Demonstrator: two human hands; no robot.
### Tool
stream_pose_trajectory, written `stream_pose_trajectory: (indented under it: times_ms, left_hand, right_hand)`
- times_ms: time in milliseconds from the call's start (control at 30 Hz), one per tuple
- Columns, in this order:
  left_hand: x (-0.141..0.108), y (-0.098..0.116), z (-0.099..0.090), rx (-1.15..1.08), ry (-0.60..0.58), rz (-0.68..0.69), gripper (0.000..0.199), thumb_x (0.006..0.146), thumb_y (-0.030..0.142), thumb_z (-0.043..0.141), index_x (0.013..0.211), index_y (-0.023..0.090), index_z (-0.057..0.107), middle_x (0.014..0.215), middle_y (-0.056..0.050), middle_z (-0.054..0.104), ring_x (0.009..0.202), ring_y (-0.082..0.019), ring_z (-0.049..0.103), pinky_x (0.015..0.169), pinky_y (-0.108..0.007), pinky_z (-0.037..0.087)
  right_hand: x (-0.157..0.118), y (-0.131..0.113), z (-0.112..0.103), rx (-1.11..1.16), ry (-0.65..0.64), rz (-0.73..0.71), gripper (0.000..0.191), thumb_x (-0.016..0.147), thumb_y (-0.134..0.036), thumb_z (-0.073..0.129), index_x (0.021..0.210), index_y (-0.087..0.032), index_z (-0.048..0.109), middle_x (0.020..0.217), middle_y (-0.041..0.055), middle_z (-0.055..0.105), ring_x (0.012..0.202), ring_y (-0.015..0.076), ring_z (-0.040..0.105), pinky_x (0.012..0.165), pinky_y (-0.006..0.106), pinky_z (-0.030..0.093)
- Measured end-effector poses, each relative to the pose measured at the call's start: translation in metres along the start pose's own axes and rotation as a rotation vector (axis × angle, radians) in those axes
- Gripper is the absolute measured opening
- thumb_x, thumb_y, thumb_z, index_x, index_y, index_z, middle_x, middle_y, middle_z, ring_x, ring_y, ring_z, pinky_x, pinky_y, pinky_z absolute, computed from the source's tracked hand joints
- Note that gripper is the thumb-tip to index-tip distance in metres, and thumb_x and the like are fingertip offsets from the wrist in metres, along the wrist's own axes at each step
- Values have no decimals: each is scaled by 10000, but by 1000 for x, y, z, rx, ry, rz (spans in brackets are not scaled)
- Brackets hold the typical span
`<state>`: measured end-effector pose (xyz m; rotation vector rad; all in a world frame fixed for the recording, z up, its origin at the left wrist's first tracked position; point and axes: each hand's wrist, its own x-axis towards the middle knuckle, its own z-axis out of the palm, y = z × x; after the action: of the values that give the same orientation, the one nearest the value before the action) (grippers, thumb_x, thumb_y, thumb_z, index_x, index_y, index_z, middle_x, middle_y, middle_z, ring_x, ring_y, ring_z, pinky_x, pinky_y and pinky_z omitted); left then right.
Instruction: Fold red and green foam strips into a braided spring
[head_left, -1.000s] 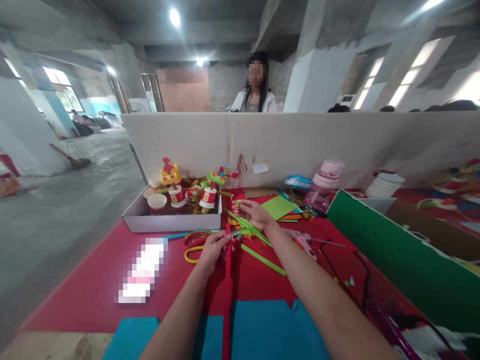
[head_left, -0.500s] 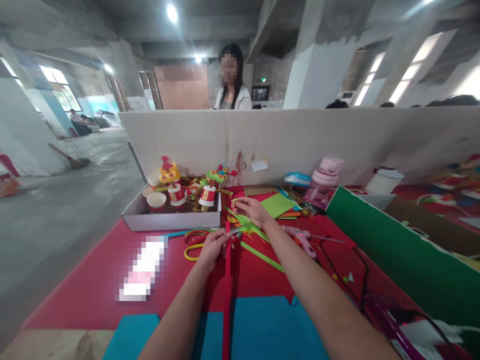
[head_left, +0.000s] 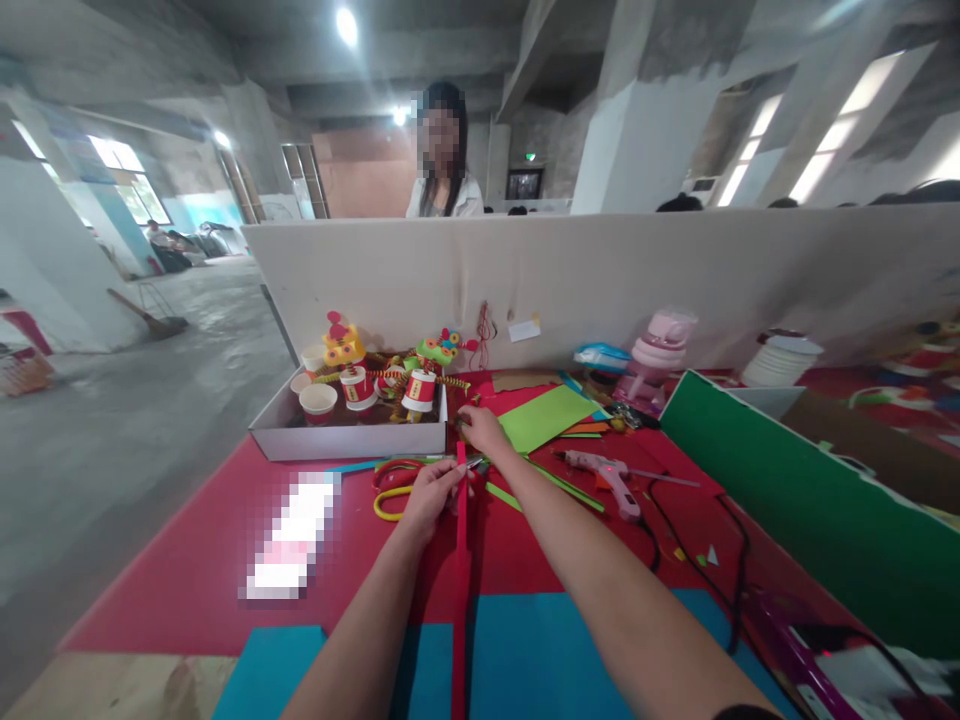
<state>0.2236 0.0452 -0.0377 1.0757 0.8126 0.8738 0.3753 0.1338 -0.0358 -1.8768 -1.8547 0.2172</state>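
Between the fingers of my left hand [head_left: 437,490] is the upper part of a long red paper strip [head_left: 461,570], which hangs down toward me over blue sheets [head_left: 540,650]. Scissors with red and yellow handles [head_left: 388,503] lie just left of that hand. My right hand [head_left: 480,430] is farther forward, by the corner of the white box, its fingers bent together; what they hold, if anything, is too small to name. A green sheet [head_left: 551,415] and narrow green strips [head_left: 566,485] lie to its right.
A white box [head_left: 345,440] holds paper cups and cup figures. At right are a pink glue gun [head_left: 611,480] with a black cord, a pink bottle [head_left: 660,350] and a green-sided box [head_left: 795,510]. A person [head_left: 442,150] stands behind the partition [head_left: 390,270].
My right hand has moved slightly left, away from the green strips, which now lie lower and flatter. My left hand still pinches the red strip. The person has shifted left in view.
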Motion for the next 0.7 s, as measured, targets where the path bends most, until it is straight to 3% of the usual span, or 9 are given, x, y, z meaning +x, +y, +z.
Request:
stream_pose_trajectory:
  times_ms: [167, 300, 433, 567, 700]
  left_hand:
    - [-2, 1, 2, 8, 0, 4, 322, 691, 449, 696, 722, 133, 646, 526, -22, 613, 353, -64, 409, 365, -190, 262]
    - [-2, 1, 2, 6, -4, 3, 318, 696, 446, 691, 716, 133, 644, 522, -18, 608, 348, -55, 393, 366, -185, 248]
    - [-1, 1, 1, 10, -11, -1, 329, 685, 457, 697, 716, 134, 640, 510, -17, 603, 347, -62, 405, 366, -189, 249]
    - [0, 0, 0, 5, -15, 2, 333, 681, 457, 699, 726, 133, 636, 509, -20, 606, 342, -65, 409, 363, -194, 252]
    - [1, -1, -1, 9, -21, 2, 333, 682, 453, 695, 737, 131, 631, 519, -24, 613, 345, -66, 415, 363, -192, 265]
  right_hand:
    - [0, 15, -5, 92, 44, 69, 175, 795, -252, 638, 963, -214, 668, 959, 28, 706, 870, 158, 621, 759, 244, 431]
    - [2, 18, -10, 104, 17, 125, 166, 866, -264, 542, 909, -208, 693, 927, 32, 714, 850, 154, 633, 757, 243, 431]
    - [2, 11, -13, 27, 31, 175, 256, 858, -173, 496, 1031, -235, 675, 1040, 66, 687, 964, 205, 609, 839, 318, 422]
    - [3, -4, -9, -124, 24, 71, 407, 811, -146, 530, 1184, -291, 602, 1224, 87, 603, 1146, 267, 513, 914, 400, 391]
    - [3, -13, -4, -137, -44, 6, 326, 827, -155, 519, 1112, -252, 643, 1102, 90, 672, 1077, 257, 570, 914, 399, 385]
